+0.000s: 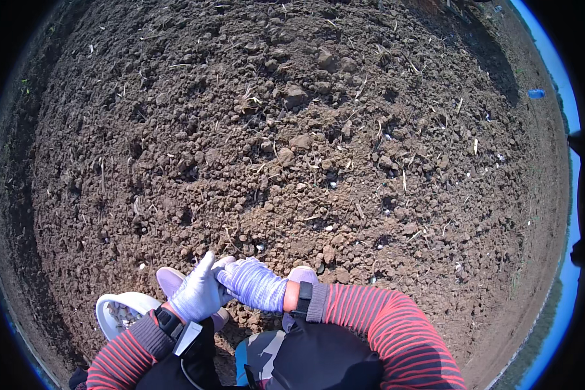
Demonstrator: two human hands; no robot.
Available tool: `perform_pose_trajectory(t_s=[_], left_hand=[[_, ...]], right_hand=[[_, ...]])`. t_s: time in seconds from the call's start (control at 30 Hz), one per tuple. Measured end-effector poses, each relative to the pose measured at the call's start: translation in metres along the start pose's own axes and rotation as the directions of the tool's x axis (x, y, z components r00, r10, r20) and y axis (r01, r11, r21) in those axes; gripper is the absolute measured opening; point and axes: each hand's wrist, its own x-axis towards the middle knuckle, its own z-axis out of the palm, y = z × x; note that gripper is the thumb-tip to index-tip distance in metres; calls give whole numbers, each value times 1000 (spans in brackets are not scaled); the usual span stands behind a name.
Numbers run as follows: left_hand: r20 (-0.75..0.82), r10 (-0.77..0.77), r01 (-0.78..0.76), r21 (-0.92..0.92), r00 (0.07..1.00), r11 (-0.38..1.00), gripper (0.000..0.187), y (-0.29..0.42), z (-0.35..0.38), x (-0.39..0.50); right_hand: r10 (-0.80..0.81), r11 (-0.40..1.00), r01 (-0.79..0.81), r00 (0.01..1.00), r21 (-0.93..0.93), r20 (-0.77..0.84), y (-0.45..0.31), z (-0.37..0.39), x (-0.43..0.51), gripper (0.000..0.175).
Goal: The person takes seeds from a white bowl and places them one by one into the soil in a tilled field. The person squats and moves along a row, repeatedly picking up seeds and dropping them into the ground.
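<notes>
Both my hands meet low in the head view, over the ground just in front of my feet. My left hand [198,291], in a pale knitted glove, has its thumb up and touches the fingers of the other hand. Its palm side and anything in it are hidden. My right hand [253,283], in a purple and white knitted glove, is curled against it; whether it holds something cannot be seen. A white bucket [105,319] with garlic-like cloves [120,313] inside stands to the left of my left wrist.
Rough, cloddy soil [282,204] with bits of dry straw spreads ahead. Small white pieces [328,228] lie scattered on it. My pale shoes [169,280] are beside my hands. A blue object [536,93] lies far off at the upper right, near a shadow.
</notes>
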Motion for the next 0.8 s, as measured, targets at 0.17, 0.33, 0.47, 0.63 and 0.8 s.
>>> perform_pose_trajectory(t_s=[0.17,0.33,0.47,0.63,0.8], left_hand=[[-38,16,-18,-50,999,999,84,2,-9,-1],[51,33,-22,-204,998,979,75,1,-19,3],[46,41,-30,-217,998,976,74,0,-26,4],[2,22,-21,-151,1000,988,73,0,-35,0],[-17,-1,-1,-133,1000,991,73,0,-45,-4]], right_hand=[[102,988,-100,995,119,-13,3,4,3,32],[176,864,-37,957,502,-231,17,4,-4,39],[403,563,-163,910,810,-97,32,-4,-6,29],[573,412,-283,819,866,-5,54,-16,-6,27],[674,554,-255,696,793,-248,110,-57,-24,24]])
